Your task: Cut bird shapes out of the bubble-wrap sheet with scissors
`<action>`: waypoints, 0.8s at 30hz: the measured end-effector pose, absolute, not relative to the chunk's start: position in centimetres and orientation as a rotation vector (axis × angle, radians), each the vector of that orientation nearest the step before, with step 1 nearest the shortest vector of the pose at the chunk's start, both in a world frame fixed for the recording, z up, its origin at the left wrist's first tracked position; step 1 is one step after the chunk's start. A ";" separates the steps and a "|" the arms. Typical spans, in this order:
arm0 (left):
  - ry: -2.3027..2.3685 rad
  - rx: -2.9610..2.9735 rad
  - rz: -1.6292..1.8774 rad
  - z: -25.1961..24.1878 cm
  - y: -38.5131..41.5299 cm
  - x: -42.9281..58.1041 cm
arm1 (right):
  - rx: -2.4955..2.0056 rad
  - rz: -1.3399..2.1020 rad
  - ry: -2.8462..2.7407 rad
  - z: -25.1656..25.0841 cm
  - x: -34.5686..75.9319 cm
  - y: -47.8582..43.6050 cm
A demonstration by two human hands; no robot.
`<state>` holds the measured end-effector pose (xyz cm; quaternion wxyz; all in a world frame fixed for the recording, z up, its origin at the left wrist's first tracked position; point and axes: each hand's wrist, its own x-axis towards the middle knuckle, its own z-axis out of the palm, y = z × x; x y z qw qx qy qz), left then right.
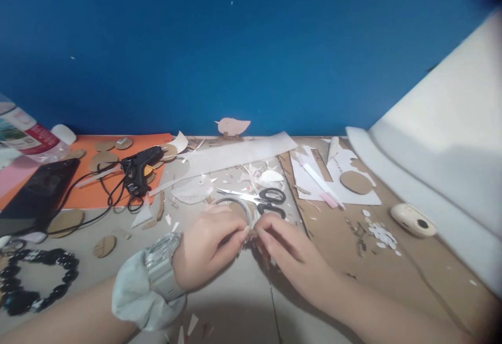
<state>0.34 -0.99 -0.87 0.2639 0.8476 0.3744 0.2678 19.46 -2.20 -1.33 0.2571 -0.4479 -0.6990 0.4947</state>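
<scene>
A thin ring that looks like a roll of tape [246, 209] is held upright over the middle of the table. My left hand [212, 242], with a watch and a pale scrunchie at the wrist, is closed round its near left side. Fingertips of my right hand [288, 252] pinch at its lower right edge, close to the left thumb; what lies between them is partly hidden. Just beyond my right hand lie scissors [270, 196] with black handles, blades slightly apart and pointing left. Behind the ring lies a long translucent strip [231, 153].
To the left are a glue gun [139, 169] on orange paper [92, 190], a phone [41, 192], a bottle [29, 132] and a beaded bracelet [63, 281]. To the right are white paper [364, 197], cardboard discs and a correction-tape-like case [412, 220]. A pink bird cutout [233, 126] stands behind.
</scene>
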 end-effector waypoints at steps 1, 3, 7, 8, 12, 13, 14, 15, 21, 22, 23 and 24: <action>1.011 2.297 0.719 -0.8 -1.0 0.3 | -1.213 1.339 -1.896 -1.3 19.4 -2.2; 1.003 2.312 0.709 -0.7 -1.0 0.4 | -1.204 1.348 -1.889 -1.3 19.3 -2.1; 0.996 2.328 0.687 -0.7 -1.0 0.4 | -1.166 1.402 -1.841 -1.3 19.3 -2.1; 0.999 2.321 0.690 -0.7 -0.9 0.4 | -1.156 1.416 -1.824 -1.3 19.3 -2.1; 1.009 2.268 0.730 -0.7 -0.9 0.4 | -1.158 1.435 -1.779 -1.1 19.2 -2.1; 1.014 2.257 0.741 -0.7 -0.9 0.4 | -1.170 1.439 -1.776 -1.0 19.2 -2.1; 1.021 2.243 0.753 -0.7 -0.9 0.4 | -1.184 1.445 -1.773 -0.9 19.1 -2.2; 1.028 2.229 0.762 -0.7 -0.9 0.3 | -1.201 1.452 -1.769 -0.9 19.0 -2.2; 1.040 2.115 0.816 -1.0 -0.7 0.3 | -1.296 1.432 -1.728 -0.9 18.7 -2.5; 1.035 2.092 0.820 -1.0 -0.7 0.4 | -1.292 1.432 -1.711 -1.0 18.7 -2.4; 1.032 2.068 0.820 -1.0 -0.7 0.4 | -1.282 1.437 -1.696 -1.0 18.8 -2.4; 1.031 2.046 0.820 -0.9 -0.7 0.5 | -1.272 1.447 -1.683 -1.0 18.8 -2.3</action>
